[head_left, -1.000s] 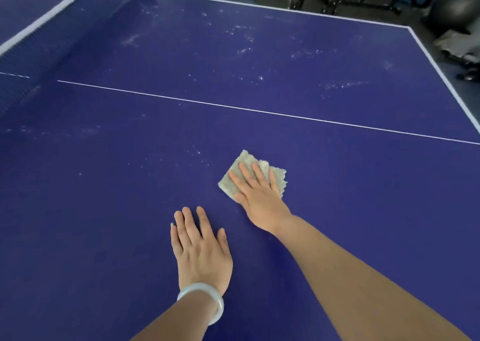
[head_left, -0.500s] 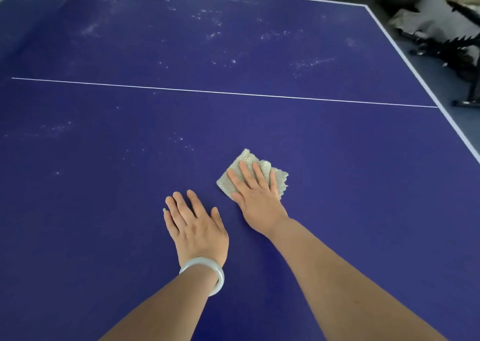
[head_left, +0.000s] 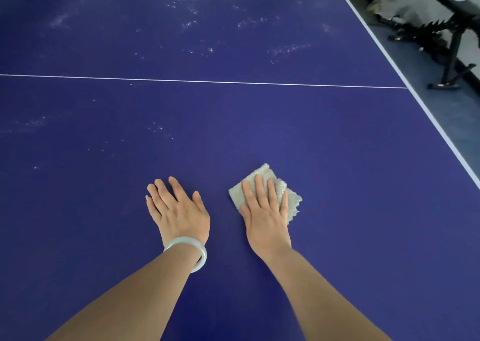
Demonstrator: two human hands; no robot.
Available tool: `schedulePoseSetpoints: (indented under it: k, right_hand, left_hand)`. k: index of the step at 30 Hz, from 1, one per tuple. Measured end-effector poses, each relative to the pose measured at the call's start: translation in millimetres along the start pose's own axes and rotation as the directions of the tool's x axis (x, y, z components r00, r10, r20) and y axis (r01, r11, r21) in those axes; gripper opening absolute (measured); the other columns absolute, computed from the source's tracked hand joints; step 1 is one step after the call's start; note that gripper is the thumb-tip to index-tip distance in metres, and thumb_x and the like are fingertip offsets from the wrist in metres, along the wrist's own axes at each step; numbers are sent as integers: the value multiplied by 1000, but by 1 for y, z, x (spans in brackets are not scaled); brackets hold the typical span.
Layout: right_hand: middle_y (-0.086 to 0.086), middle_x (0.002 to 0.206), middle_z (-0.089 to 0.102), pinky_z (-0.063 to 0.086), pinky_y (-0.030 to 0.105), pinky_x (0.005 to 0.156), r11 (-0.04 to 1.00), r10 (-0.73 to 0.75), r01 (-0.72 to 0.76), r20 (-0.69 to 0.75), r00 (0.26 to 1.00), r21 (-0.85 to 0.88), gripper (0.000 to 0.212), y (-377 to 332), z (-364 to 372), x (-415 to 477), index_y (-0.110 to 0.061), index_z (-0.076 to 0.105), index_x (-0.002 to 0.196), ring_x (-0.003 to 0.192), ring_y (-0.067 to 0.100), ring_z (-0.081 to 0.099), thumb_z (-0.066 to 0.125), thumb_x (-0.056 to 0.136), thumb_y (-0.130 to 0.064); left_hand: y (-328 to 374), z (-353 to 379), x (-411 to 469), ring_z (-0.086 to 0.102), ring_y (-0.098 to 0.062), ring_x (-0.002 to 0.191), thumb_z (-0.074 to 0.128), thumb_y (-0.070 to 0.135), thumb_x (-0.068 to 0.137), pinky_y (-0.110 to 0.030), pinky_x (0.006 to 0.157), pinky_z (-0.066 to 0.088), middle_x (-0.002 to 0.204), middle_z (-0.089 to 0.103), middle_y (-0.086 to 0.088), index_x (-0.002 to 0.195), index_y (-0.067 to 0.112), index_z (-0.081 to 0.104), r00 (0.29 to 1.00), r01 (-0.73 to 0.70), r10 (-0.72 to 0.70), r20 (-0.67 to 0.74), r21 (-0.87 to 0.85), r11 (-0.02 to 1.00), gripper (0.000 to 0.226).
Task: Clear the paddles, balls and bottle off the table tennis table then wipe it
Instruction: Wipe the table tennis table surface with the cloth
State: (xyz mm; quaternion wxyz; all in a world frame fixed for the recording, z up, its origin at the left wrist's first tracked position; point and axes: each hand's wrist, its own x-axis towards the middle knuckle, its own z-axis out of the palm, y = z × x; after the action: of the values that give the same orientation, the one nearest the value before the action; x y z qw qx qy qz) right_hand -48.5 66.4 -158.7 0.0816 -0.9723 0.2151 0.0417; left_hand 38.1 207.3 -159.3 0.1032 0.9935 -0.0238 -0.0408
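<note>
**Two flat hands on the blue bench, one pressing a cloth**

The blue bench fills almost the whole view. A thin white line crosses it from left to right, well beyond the hands. The cloth, grey and folded into a small rough square, lies flat on the bench on the near side of this line. The right hand lies on top of the cloth with the palm down and the fingers stretched out and close together; it presses the cloth and does not close around it. The left hand rests directly on the bare surface, to the left of the cloth and apart from it, fingers also spread flat, holding nothing. A pale bangle sits on the left wrist. Whitish dusty marks show on the surface, mostly beyond the white line and some to the left of the cloth. To the right of the cloth, the white edge stripe of the bench runs diagonally, and a black metal stand is on the floor past it.
</note>
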Motion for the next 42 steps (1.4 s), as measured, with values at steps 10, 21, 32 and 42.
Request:
schedulePoseSetpoints:
  k: [10, 21, 32, 42]
  right_hand:
    - [-8, 161, -24, -22, 42, 114, 997, -81, 82, 120, 989, -1, 55, 11, -4, 3, -35, -16, 153, 147, 21, -26, 9, 104, -43]
    - [-5, 165, -5, -4, 50, 121, 885, 436, -434, 25, 899, 170, 55, 118, -28, -65, -35, 0, 156, 151, 17, -11, 21, 105, -29]
    - [7, 165, 6, 13, 63, 116, 858, -415, 422, 88, 906, -294, 60, 4, 3, -117, -27, 23, 155, 150, 39, 4, 16, 96, -23]
    - [-5, 163, -15, -9, 48, 121, 880, 462, -450, -53, 885, 153, 57, 9, 2, -113, -34, -11, 153, 150, 20, -17, 5, 99, -46]
  left_hand:
    - [-63, -30, -17, 8, -29, 150, 32, 40, 103, -42, 123, 6, 160, 17, -13, 152, 13, 28, 934, -333, 341, 111, -82, 939, 57]
    - [-132, -28, -42, 23, -29, 147, 15, 44, 99, -49, 121, 13, 158, 27, -12, 153, 17, 29, 934, -356, 350, 68, 119, 927, 62]
    - [-132, -31, -43, 16, -29, 150, 6, 46, 97, -49, 122, 11, 161, 20, -10, 155, 18, 22, 934, -354, 341, 109, 142, 924, 66]
    - [-133, -29, -42, 15, -29, 150, 16, 44, 100, -50, 122, 13, 161, 20, -10, 155, 20, 20, 934, -352, 339, 110, 139, 926, 61]
